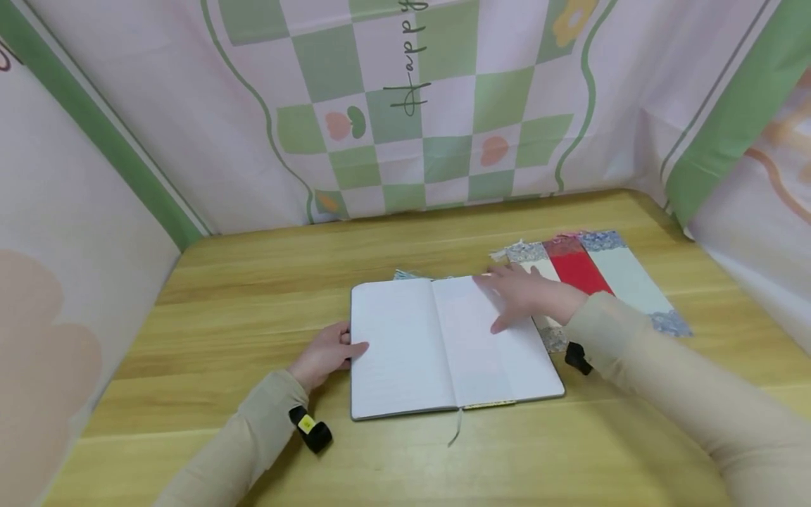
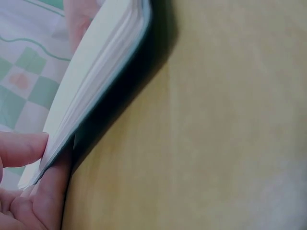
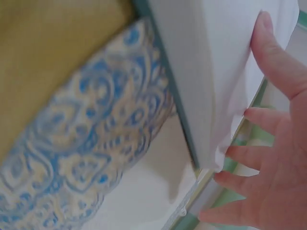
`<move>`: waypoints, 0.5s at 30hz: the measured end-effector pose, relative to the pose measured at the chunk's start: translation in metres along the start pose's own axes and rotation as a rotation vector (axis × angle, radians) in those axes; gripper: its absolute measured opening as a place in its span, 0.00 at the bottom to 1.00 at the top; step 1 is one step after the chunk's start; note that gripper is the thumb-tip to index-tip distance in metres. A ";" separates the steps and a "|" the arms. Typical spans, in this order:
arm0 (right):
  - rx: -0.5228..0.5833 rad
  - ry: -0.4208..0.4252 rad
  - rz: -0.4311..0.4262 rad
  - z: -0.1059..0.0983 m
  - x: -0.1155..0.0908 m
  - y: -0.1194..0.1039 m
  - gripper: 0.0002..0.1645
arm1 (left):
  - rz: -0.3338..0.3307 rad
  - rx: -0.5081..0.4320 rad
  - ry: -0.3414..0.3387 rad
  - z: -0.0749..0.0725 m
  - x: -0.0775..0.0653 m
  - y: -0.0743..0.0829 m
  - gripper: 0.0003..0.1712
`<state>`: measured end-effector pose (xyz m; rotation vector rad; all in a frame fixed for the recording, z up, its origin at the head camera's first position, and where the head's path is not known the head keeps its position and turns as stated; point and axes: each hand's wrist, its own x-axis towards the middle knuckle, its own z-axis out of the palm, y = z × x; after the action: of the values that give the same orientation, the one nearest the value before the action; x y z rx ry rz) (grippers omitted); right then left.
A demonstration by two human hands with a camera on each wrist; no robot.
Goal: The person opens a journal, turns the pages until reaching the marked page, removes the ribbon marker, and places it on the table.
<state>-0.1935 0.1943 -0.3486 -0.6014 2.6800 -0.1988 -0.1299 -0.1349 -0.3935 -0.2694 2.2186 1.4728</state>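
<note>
An open notebook (image 1: 399,345) with white pages and a dark cover lies on the wooden table. At its left edge my left hand (image 1: 326,354) pinches it, thumb on the page and fingers under the cover. My right hand (image 1: 529,294) is over the upper right page, fingers spread. In the right wrist view its thumb (image 3: 273,57) lies against the page and fingertips meet the page edge. A pinkish strip (image 1: 472,331) shows faintly through the right page. A pale tassel (image 1: 408,275) sticks out at the top, and a thin ribbon (image 1: 457,426) hangs from the bottom.
Right of the notebook, strips with patterned ends lie side by side: a whitish one (image 1: 555,339) partly covered by hand and notebook, a red one (image 1: 579,273) and a pale one (image 1: 640,278). Patterned cloth (image 1: 443,141) hangs behind the wooden table (image 1: 253,282) and at both sides.
</note>
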 end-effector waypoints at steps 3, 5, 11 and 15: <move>0.021 0.017 0.045 -0.002 0.005 0.008 0.60 | 0.000 0.002 0.001 0.001 0.000 0.000 0.28; 0.033 0.013 0.059 -0.004 0.009 0.013 0.60 | 0.001 0.002 0.002 0.001 0.000 0.000 0.28; 0.048 -0.015 0.054 -0.007 0.014 0.018 0.60 | 0.012 0.000 0.002 0.002 -0.001 0.000 0.27; 0.048 -0.007 0.069 -0.008 0.013 0.013 0.58 | 0.029 0.004 -0.005 0.002 -0.002 0.001 0.25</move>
<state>-0.2125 0.2013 -0.3482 -0.4937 2.6757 -0.2405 -0.1279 -0.1332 -0.3925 -0.2331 2.2307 1.4822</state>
